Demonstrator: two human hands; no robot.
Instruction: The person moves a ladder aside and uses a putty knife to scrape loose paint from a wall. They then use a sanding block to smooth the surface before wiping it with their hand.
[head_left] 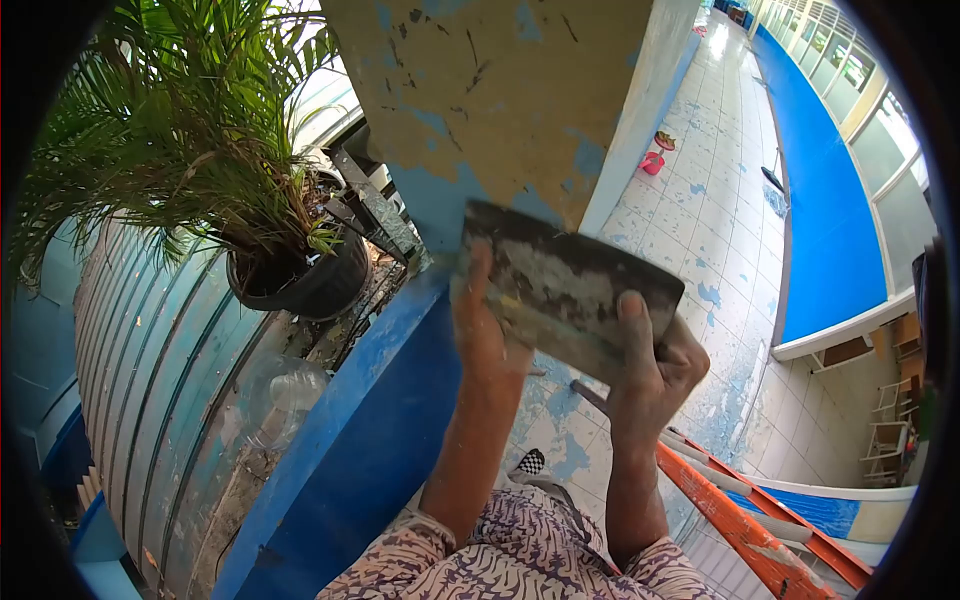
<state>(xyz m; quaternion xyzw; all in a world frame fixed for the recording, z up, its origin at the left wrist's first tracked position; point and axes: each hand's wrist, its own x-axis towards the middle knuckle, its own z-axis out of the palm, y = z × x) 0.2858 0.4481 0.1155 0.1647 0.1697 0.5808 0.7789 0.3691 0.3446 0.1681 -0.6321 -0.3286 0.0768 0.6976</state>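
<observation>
With both hands I hold up a flat rectangular board (pixel 560 285), dark along its top edge and smeared with pale, dried residue. My left hand (pixel 478 320) grips its left end, thumb lying along the face. At the lower right corner, my right hand (pixel 655 365) is closed on it, thumb pressed on the front and fingers behind. A dark, narrow handle-like piece (pixel 590 396) sticks out to the left beneath my right hand; its other end is hidden. Just beyond the board stands a pillar (pixel 490 100) with peeling tan and light blue paint.
A blue ledge (pixel 350 440) runs along my left, with a potted palm (pixel 300 285) and curved metal roofing (pixel 150 390) beyond. An orange ladder (pixel 740 525) is at lower right. Below lies a paint-spattered tiled walkway (pixel 690 220) with a pink dipper (pixel 652 163).
</observation>
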